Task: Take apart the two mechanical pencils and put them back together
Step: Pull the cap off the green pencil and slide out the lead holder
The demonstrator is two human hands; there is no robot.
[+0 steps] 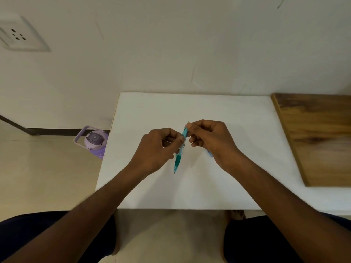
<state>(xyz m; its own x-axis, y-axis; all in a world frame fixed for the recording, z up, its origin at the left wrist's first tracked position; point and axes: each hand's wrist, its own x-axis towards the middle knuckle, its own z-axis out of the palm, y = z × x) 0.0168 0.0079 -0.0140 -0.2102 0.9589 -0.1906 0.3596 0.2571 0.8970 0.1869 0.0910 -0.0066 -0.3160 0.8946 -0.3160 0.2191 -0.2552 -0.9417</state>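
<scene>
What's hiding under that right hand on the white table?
A bit of blue peeks out beneath the right hand, at about, lying on the white table. It may be the second pencil, but the hand covers nearly all of it.

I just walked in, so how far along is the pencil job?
Nothing looks finished: no loose parts show. In hand: the left hand grips the teal pencil mid-barrel while the right hand pinches its top end. Left: the blue pencil, mostly hidden under the right hand.

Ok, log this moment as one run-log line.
left hand: holds teal pencil mid-barrel | right hand: pinches its top end | second pencil: mostly hidden under right hand
</scene>
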